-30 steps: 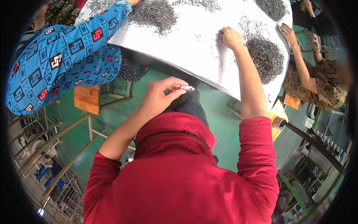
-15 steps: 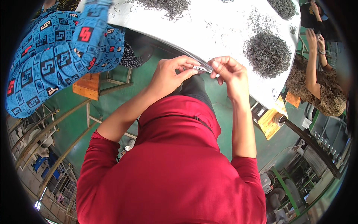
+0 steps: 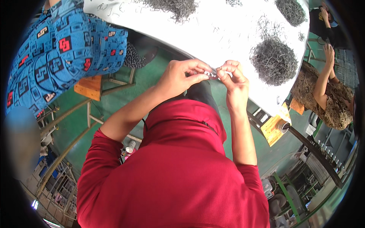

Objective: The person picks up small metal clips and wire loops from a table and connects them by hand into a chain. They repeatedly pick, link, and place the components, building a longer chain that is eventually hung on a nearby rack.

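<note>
Close to the table's near edge, my left hand [image 3: 176,79] is closed, thumb and fingers pinching a small shiny strip [image 3: 211,75] with pale and dark parts. My right hand [image 3: 235,79] is closed at the strip's right end, thumb against fingertips. Whatever lies between those right fingertips is too small to make out. Both hands are held in front of my red top, almost touching. Beyond my right hand, a large pile of thin, dark, bent wire pieces [image 3: 274,60] rests on the white-covered table [image 3: 224,45].
More wire piles [image 3: 173,8] [image 3: 291,12] lie farther back. A person in a blue patterned top [image 3: 72,49] is at the left, another in brown [image 3: 323,97] at the right. Wooden stools [image 3: 88,87] stand around, and a round tin [image 3: 283,126] sits on a wooden surface [image 3: 270,133].
My hands have drawn slightly closer together, and less of the shiny strip shows between them. The person in blue has lowered an arm from the table and leaned left.
</note>
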A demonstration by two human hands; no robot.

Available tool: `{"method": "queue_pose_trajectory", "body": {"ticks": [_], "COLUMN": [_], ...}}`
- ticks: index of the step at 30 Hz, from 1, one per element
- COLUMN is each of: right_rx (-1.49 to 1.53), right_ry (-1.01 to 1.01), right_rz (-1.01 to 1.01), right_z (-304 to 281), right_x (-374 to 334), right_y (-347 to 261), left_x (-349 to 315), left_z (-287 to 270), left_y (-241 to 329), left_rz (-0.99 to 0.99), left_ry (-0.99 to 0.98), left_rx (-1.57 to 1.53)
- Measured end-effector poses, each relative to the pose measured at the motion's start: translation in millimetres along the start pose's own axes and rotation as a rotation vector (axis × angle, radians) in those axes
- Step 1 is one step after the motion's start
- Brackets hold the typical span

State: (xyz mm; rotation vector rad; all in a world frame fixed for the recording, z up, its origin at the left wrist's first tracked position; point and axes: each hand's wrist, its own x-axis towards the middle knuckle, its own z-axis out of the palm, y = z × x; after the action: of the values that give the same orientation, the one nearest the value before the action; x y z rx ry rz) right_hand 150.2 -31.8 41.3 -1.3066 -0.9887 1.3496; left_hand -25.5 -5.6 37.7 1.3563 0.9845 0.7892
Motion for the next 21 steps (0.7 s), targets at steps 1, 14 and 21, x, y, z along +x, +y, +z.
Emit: {"method": "queue_pose_trajectory", "body": {"ticks": [1,14,21], "right_rx": [-0.020,-0.096,-0.190], "right_ry": [0.003,0.031,-0.027], "right_rz": [-0.012,-0.017,-0.002], "right_z": [-4.3,-36.3,-48.0], "right_x": [4.6,2.1,2.9], "right_y": [3.4,1.1,-1.8], "left_x": [6.0,305.5,375.7], "left_z": [-4.5,-13.4,-7.5], "left_y": [-0.3,-66.3,-75.8], "left_rz": [0.006,0.306,0.084], "left_ry": [-0.055,0.335,0.207], "left_rx": [0.063,0.960,1.354]}}
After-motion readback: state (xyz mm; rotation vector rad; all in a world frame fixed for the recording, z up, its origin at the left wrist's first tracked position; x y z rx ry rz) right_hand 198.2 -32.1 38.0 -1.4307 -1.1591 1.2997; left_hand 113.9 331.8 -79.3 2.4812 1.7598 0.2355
